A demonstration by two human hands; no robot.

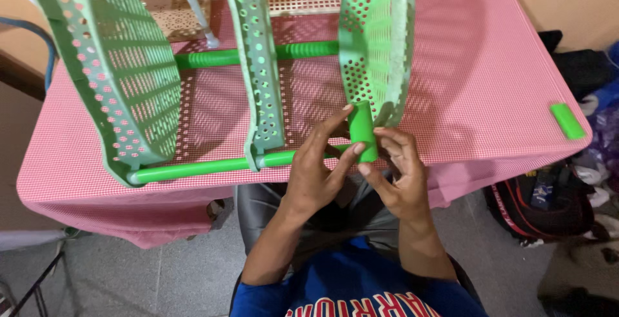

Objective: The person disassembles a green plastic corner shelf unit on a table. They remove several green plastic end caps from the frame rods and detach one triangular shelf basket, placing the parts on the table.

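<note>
While both hands grasp it, my left hand (316, 175) and right hand (396, 172) hold one green tube (362, 131) upright, seemingly touching the rightmost perforated shelf panel (377, 39).

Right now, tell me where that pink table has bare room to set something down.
Freest is the pink table's right part, between the right perforated shelf and the loose green piece by the edge. A thin strip runs along the near left edge below the front green tube. The left and middle are crowded by the rack; both hands, left hand and right hand, hold a green tube piece at the near edge.
</note>
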